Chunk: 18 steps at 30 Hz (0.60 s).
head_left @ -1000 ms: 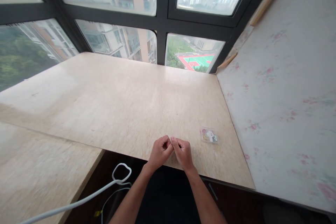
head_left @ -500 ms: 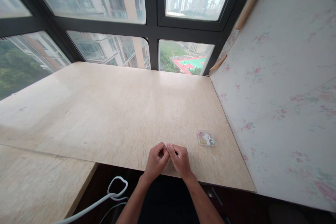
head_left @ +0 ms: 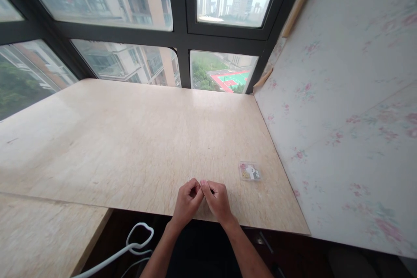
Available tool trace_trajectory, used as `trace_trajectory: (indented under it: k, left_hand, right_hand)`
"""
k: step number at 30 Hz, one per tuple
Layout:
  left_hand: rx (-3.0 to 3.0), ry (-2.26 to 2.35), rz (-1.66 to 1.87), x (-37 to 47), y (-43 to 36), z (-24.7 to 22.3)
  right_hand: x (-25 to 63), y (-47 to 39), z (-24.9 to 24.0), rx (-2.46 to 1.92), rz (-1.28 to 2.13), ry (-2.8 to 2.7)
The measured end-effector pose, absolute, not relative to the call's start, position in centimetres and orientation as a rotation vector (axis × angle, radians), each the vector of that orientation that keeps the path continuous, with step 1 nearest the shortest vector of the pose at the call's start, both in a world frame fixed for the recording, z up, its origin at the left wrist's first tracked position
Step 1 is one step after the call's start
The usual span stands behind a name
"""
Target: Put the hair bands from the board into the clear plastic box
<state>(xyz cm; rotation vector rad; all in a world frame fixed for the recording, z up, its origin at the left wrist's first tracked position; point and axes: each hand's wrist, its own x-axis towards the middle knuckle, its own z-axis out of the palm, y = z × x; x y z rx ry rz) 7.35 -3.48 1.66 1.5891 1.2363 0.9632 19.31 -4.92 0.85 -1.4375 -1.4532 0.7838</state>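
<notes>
My left hand (head_left: 188, 200) and my right hand (head_left: 216, 199) meet over the front edge of the beige marble-look counter (head_left: 143, 139). The fingers of both are curled inward, and the thumbs and fingertips press together. Whatever they pinch, if anything, is hidden or too small to make out. To the right of my right hand, apart from it, a small clear plastic box (head_left: 250, 171) lies flat on the counter. Pink, yellow, white and dark bits show through it.
Dark-framed windows (head_left: 182, 43) rise behind the counter. A flower-patterned wall (head_left: 325, 117) bounds it on the right. At lower left, a second counter section (head_left: 42, 234) juts toward me, with a looped white cable (head_left: 140, 241) hanging beside it.
The whole view has shifted slightly, so everything sits a little further left. My hands keep the same fingertip-to-fingertip pose, and the box has not moved on the counter.
</notes>
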Motion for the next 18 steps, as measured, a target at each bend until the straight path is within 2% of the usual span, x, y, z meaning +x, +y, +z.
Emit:
trace_trajectory:
  k: [18]
  left_hand:
    - [1.615, 1.254, 0.965, 7.35, -3.39, 1.53]
  right_hand:
    - [19.34, -4.77, 0.97, -1.428, 0.754, -1.449]
